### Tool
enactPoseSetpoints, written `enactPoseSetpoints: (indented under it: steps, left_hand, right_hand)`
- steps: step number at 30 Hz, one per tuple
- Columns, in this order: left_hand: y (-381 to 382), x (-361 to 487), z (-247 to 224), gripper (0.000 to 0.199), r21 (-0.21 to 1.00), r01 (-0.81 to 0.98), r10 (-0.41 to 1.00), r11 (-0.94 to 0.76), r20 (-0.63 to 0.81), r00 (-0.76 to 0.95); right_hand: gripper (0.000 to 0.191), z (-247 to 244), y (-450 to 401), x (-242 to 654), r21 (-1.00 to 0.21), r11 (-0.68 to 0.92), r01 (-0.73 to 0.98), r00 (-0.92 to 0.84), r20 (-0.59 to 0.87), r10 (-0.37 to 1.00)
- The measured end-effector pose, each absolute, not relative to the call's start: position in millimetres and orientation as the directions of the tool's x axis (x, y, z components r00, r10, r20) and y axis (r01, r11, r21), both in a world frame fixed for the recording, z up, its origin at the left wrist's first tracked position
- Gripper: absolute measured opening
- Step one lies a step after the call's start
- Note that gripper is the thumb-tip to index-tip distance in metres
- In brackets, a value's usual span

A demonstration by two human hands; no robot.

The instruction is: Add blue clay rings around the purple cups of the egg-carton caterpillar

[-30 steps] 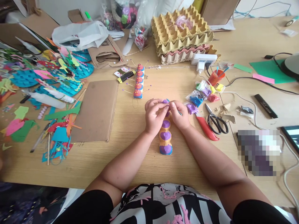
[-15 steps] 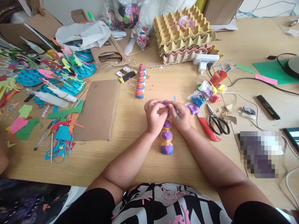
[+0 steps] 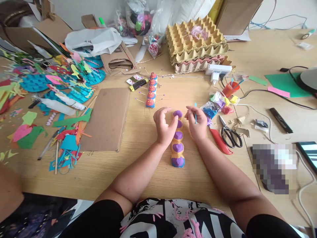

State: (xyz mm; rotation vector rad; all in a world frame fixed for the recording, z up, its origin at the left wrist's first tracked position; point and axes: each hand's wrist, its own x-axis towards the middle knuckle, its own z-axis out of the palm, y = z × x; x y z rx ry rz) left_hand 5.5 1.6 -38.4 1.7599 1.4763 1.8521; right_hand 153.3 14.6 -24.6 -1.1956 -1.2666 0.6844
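Beside the domed strip (image 3: pixel 178 135), the left hand (image 3: pixel 163 127) gapes, perhaps touching it; the right hand (image 3: pixel 198 125) grips a slim blue stick (image 3: pixel 195 114).

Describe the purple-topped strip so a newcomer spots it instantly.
On the wooden table, find the person's left hand and right hand. The purple-topped strip starts between them and runs toward the body in five bumps. Its caps are purple over orange, unlike the red-topped strip farther off, which has thin sticks poking out.
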Motion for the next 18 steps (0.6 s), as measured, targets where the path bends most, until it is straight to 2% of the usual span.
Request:
enactPoseSetpoints:
  steps: [3, 6, 13, 16, 18]
  left_hand:
    - [4.1, 3.7, -45.1, 0.033, 0.859, 0.372, 0.774, -0.353, 0.491, -0.400]
    - [4.9, 3.7, -48.7, 0.031, 0.912, 0.301, 0.821, -0.278, 0.389, -0.419]
    - [4.5, 7.0, -48.8, 0.032, 0.936, 0.241, 0.846, -0.255, 0.337, -0.413]
    - [5.3, 7.2, -49.3, 0.032, 0.942, 0.221, 0.847, -0.254, 0.327, -0.419]
    - [5.9, 7.3, -49.4, 0.032, 0.944, 0.215, 0.846, -0.251, 0.322, -0.426]
  right_hand:
    - [0.028, -19.6, 16.1, 158.1, -0.947, 0.225, 0.230, 0.361, 0.297, 0.884]
    - [0.036, -10.1, 15.9, 159.7, -0.943, 0.221, 0.248, 0.378, 0.304, 0.874]
    - [0.058, 28.8, 23.1, 186.3, -0.836, 0.294, 0.463, 0.392, 0.491, 0.778]
    - [0.055, 52.7, 18.1, 213.2, -0.753, 0.315, 0.577, 0.284, 0.547, 0.788]
    - [0.043, 67.6, 8.8, 232.6, -0.736, 0.302, 0.606, 0.228, 0.524, 0.820]
